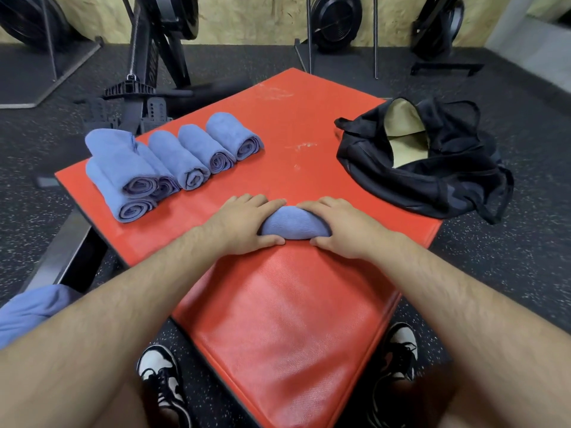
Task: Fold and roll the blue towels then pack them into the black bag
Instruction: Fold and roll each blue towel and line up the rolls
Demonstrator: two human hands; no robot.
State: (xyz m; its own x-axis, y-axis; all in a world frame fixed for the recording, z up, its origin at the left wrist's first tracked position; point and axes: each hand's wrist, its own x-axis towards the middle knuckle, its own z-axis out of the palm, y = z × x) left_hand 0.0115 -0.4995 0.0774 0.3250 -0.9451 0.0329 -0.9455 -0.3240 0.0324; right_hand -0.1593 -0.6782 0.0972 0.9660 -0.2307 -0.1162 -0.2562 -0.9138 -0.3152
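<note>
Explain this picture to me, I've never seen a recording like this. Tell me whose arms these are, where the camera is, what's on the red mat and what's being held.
There is no machine here. A person wears a camera on the head, and it looks down at their own arms. The left hand and right hand grip one rolled blue towel between them on the red mat. Farther left on the mat lie the finished rolled towels, some of them stacked. To the right sits the black bag, open and showing its tan lining. More blue cloth shows at the lower left edge.
</note>
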